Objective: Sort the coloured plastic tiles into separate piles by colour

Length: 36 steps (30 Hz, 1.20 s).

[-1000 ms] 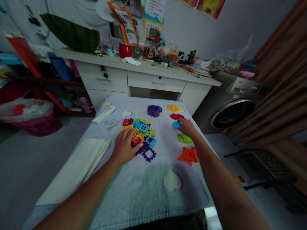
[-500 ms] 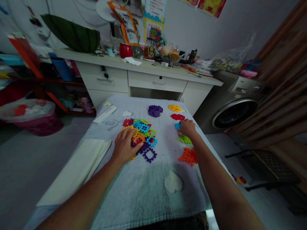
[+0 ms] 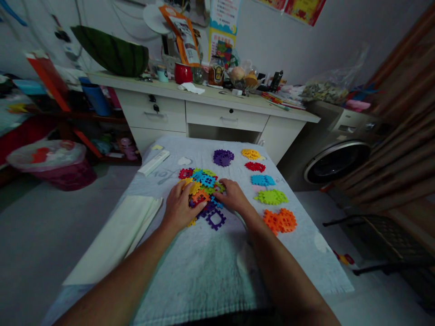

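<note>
A mixed pile of interlocking plastic building pieces (image 3: 205, 179) lies mid-table in several colours. Against its left side rests my left hand (image 3: 178, 206), thumb and fingers apart, touching yellow and orange pieces. At the pile's right edge is my right hand (image 3: 234, 195), fingers curved and thumb apart, over green and blue pieces; its fingertips are partly hidden. A purple frame piece (image 3: 216, 219) lies at the near side. Sorted by colour are a purple heap (image 3: 223, 157), a yellow heap (image 3: 250, 154), red pieces (image 3: 255, 167), blue pieces (image 3: 263, 180), green pieces (image 3: 272, 197) and orange pieces (image 3: 280, 220).
A pale cloth (image 3: 251, 276) covers the table. On its left are a white box (image 3: 154, 163) and a folded white sheet (image 3: 113, 237). Behind stands a cluttered white desk (image 3: 210, 113), with a washing machine (image 3: 335, 142) to the right and a pink bin (image 3: 57, 170) at left.
My right hand has moved left from the blue pieces in the right-hand column to the mixed pile. The left hand stays at the pile. The view has shifted slightly.
</note>
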Each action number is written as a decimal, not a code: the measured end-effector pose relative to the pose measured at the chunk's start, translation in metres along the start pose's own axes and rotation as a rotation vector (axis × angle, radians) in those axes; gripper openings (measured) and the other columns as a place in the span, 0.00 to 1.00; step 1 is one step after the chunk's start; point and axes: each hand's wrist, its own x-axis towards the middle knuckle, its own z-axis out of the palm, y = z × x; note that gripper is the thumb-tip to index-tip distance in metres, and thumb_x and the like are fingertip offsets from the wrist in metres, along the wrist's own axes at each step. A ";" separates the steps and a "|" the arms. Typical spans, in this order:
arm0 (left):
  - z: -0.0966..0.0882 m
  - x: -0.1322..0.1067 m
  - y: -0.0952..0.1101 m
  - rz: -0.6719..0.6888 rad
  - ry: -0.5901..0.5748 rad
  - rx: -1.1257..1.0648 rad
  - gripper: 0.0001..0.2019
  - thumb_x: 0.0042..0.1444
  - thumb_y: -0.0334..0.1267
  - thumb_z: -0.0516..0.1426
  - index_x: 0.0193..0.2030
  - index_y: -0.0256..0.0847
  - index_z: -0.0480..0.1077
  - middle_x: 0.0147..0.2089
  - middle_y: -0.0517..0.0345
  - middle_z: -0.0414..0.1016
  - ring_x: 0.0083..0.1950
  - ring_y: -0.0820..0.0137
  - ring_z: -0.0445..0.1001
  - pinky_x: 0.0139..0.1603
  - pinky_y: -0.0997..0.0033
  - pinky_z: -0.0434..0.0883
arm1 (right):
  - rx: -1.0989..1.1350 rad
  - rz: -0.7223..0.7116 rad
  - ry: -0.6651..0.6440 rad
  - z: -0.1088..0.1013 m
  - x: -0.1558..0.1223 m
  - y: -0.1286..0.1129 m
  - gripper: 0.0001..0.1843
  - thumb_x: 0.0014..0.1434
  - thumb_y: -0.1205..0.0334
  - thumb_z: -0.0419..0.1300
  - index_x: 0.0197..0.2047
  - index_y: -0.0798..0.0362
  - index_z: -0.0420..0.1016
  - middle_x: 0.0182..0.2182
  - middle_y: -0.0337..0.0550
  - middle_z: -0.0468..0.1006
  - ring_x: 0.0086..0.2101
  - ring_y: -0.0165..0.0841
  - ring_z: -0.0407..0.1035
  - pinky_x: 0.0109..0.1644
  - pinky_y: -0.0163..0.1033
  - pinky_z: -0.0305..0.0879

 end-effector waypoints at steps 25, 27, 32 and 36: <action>0.005 0.000 -0.006 0.019 -0.016 0.033 0.29 0.53 0.55 0.59 0.58 0.42 0.65 0.63 0.43 0.61 0.64 0.50 0.61 0.63 0.46 0.61 | -0.032 -0.044 -0.038 -0.066 -0.029 0.030 0.14 0.60 0.70 0.52 0.35 0.55 0.80 0.34 0.45 0.79 0.35 0.33 0.70 0.41 0.36 0.60; 0.005 0.000 -0.006 0.021 -0.017 0.031 0.29 0.53 0.54 0.59 0.58 0.44 0.64 0.63 0.44 0.61 0.64 0.50 0.61 0.63 0.46 0.62 | 0.006 -0.014 -0.031 -0.075 -0.037 0.042 0.13 0.59 0.69 0.52 0.35 0.55 0.79 0.33 0.44 0.79 0.33 0.32 0.69 0.39 0.35 0.60; 0.004 0.001 -0.005 0.008 -0.026 0.039 0.28 0.53 0.55 0.58 0.58 0.44 0.65 0.63 0.44 0.61 0.64 0.50 0.61 0.63 0.45 0.61 | 0.101 0.140 0.124 -0.081 -0.052 0.074 0.14 0.57 0.64 0.53 0.43 0.54 0.77 0.30 0.41 0.77 0.31 0.32 0.68 0.37 0.36 0.60; 0.002 0.001 -0.004 0.011 -0.029 0.021 0.27 0.53 0.55 0.58 0.57 0.45 0.65 0.64 0.46 0.61 0.65 0.51 0.60 0.64 0.47 0.60 | 0.109 0.281 0.308 -0.085 -0.060 0.100 0.16 0.55 0.60 0.52 0.43 0.55 0.78 0.26 0.41 0.75 0.29 0.33 0.67 0.36 0.37 0.61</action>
